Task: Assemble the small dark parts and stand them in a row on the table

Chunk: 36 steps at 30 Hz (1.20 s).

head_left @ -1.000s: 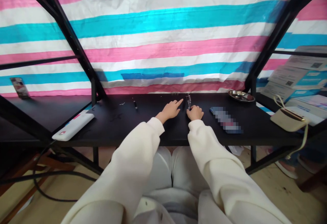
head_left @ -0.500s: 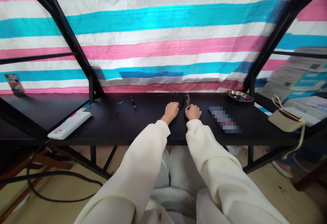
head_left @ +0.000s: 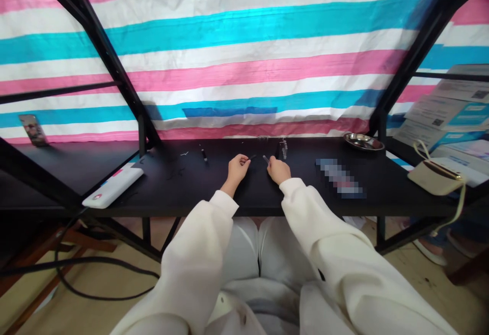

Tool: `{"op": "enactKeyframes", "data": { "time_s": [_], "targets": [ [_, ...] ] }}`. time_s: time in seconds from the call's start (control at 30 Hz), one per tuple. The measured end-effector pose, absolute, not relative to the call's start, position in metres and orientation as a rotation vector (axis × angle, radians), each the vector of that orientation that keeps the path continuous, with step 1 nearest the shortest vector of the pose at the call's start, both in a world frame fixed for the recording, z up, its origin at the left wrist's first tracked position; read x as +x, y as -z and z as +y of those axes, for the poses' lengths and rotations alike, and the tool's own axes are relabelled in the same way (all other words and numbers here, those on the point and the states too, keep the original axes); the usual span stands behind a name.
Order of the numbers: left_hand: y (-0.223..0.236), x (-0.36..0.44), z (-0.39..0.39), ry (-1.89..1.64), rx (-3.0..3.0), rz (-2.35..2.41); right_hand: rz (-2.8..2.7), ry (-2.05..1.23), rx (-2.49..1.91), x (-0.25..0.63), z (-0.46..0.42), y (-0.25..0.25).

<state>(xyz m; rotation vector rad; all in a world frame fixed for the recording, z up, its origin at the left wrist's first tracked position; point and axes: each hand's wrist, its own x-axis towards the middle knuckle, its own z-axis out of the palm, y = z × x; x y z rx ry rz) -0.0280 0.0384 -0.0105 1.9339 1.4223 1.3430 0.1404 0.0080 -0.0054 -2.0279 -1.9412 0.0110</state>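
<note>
My left hand [head_left: 237,166] rests on the black table [head_left: 214,192] with its fingers pinched on a small dark stick-like piece [head_left: 252,157]. My right hand [head_left: 278,170] lies close beside it, fingers closed on a similar small grey piece [head_left: 265,159]. The two pieces point toward each other with a small gap between them. Behind the hands, near the table's back edge, stands a small metal clip-like object [head_left: 283,147]. Both arms wear white sleeves.
A small dark pen-like item [head_left: 204,154] lies to the left. A white flat device [head_left: 113,185] sits at the table's left edge, a phone [head_left: 340,178] to the right, a metal dish [head_left: 363,142] beyond it. A beige bag [head_left: 435,176] and boxes [head_left: 451,116] are far right.
Both hands drew back from the metal clip-like object toward me and shifted left. Each now pinches a small piece lifted from near the back of the table.
</note>
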Motion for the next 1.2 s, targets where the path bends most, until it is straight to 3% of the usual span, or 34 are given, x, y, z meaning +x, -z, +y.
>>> {"op": "enactKeyframes", "data": {
  "time_s": [0.13, 1.2],
  "targets": [
    [0.011, -0.035, 0.037, -1.459, 1.759, 1.402, -2.014, 0.014, -2.082, 0.125, 0.011, -0.002],
    [0.01, -0.033, 0.032, -1.49, 2.002, 1.322, -2.089, 0.126, -2.011, 0.113, 0.012, -0.001]
  ]
}}
